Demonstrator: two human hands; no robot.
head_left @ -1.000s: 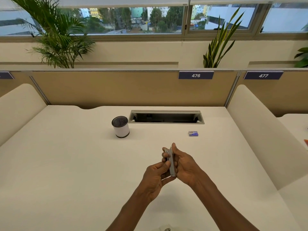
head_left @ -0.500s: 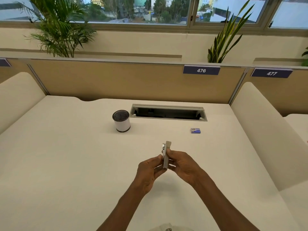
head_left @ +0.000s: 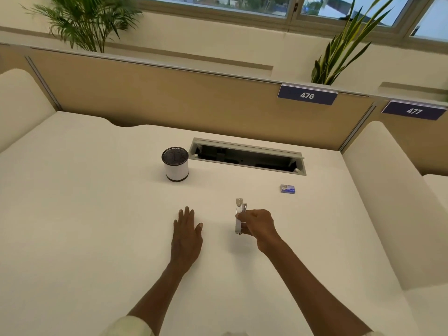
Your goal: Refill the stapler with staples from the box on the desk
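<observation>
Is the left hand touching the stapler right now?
Apart. The head view shows the left hand flat on the desk, with bare desk between it and the stapler, which the right hand grips alone.

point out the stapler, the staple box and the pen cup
stapler [head_left: 238,218]: head view, on the metal body left of the gripping fingers
staple box [head_left: 287,189]: head view, on its blue top face
pen cup [head_left: 177,169]: head view, on its white side wall
</observation>
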